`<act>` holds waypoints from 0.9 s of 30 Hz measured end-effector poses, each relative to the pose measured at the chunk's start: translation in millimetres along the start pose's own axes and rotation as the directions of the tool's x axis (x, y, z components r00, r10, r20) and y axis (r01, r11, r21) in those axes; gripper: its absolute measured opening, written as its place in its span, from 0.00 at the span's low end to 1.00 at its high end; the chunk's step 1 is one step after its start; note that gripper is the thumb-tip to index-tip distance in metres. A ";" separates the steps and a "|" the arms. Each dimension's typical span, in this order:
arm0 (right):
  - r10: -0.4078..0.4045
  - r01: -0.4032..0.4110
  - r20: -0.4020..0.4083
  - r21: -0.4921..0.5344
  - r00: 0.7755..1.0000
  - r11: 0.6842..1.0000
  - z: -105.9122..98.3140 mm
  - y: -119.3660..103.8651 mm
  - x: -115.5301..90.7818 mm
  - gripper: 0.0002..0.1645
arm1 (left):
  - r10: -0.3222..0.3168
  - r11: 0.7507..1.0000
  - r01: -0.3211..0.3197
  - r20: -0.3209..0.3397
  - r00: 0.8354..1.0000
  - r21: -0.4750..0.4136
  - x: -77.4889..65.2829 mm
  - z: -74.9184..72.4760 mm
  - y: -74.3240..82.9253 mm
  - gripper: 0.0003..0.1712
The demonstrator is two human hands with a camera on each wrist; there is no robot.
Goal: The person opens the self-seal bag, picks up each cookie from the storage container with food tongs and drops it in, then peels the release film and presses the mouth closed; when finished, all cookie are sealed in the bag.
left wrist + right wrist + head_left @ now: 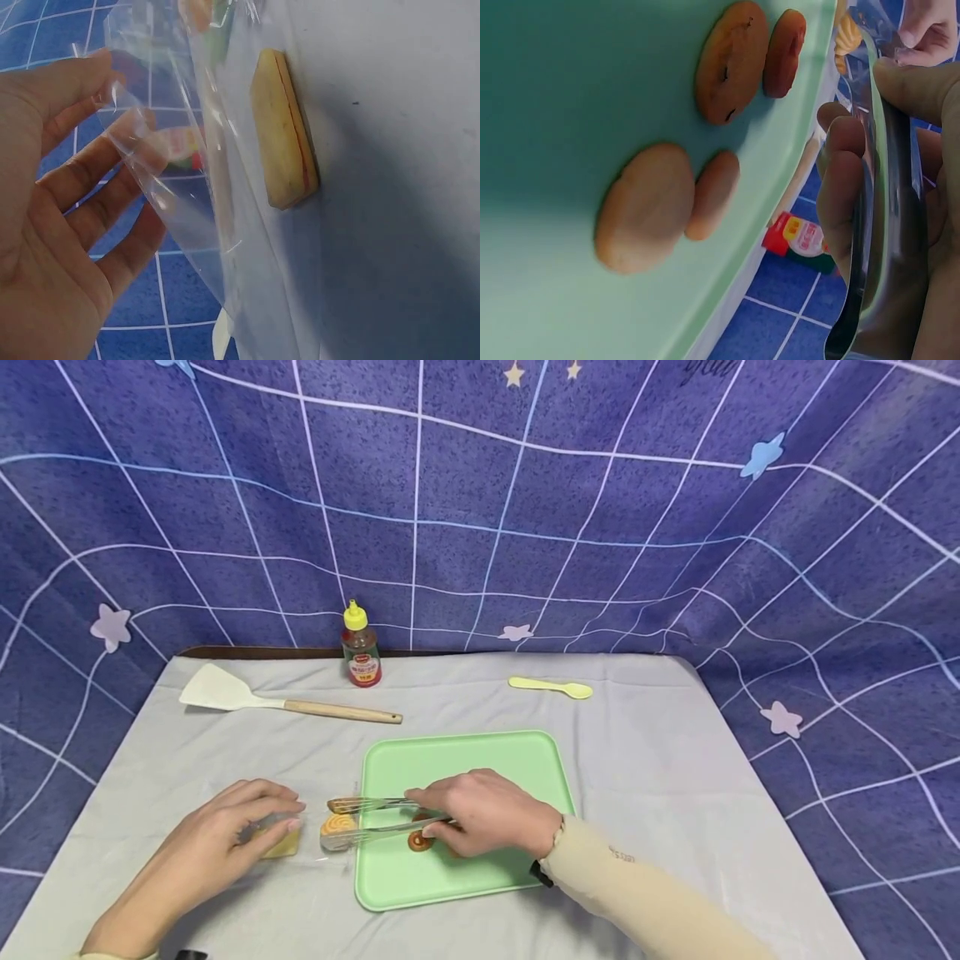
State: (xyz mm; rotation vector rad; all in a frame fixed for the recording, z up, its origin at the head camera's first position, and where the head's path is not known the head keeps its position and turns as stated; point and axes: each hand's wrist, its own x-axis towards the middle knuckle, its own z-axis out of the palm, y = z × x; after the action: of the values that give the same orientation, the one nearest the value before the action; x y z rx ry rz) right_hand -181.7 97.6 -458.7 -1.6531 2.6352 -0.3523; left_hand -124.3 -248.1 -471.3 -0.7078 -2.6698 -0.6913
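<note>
Beside the green tray, I remotely grip tongs with my right hand, swirl cookie between their tips; my left hand pinches a clear bag. Bagging seems underway, next needing careful insertion.

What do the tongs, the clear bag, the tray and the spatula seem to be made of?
Tongs: polished metal, probably stainless steel, given their mirror-like reflections.
Bag: thin, glossy plastic film apparently, see-through, creases catching light.
Tray: probably smooth plastic, satin, judging by its even green colour and rounded rim.
Spatula: handle apparently wood, by its tan, matte look; smooth white head could be silicone or plastic.
</note>
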 end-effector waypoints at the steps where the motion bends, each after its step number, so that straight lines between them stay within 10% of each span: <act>1: -0.001 0.001 0.005 -0.002 1.000 1.000 0.5 -0.6 2.2 0.27 | 0.002 1.000 -0.002 -0.002 1.000 -0.001 0.1 -0.1 0.0 0.15; 27: 0.046 -0.051 0.075 0.075 0.996 0.996 14.1 -14.6 46.1 0.28 | 0.030 0.999 -0.030 -0.015 0.999 -0.045 1.5 -3.2 1.1 0.14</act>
State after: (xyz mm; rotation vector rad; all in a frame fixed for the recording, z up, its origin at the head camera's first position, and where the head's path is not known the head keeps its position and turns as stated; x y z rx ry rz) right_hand -187.4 47.9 -464.5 -1.5460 2.5699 -0.3795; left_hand -124.4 -248.3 -467.6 -0.7503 -2.6328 -0.7479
